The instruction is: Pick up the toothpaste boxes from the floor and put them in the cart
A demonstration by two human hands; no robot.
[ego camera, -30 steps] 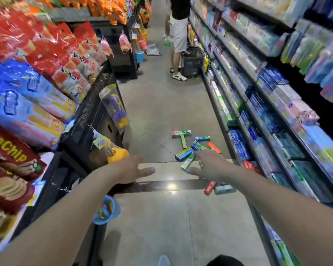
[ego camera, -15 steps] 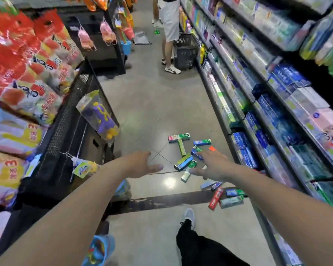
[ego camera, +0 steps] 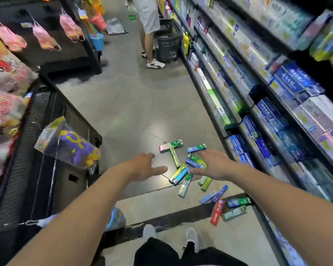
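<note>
Toothpaste boxes scattered flat on the floor of a shop aisle, some overlapping, a red box and two green ones lying nearest the shelf foot at the right. Best taken by crouching close, gathering the overlapped boxes by their long sides and lifting several together, with the outliers by the shelf left for a further pass. Left hand outstretched, fingers straight and spread, empty, above bare floor just left of the heap. Right hand likewise spread and empty, hovering over the right part of the heap, hiding some boxes; contact not discernible, probably none. Dark basket on the floor well up the aisle beside a standing person, presumably the cart named in the task.
</note>
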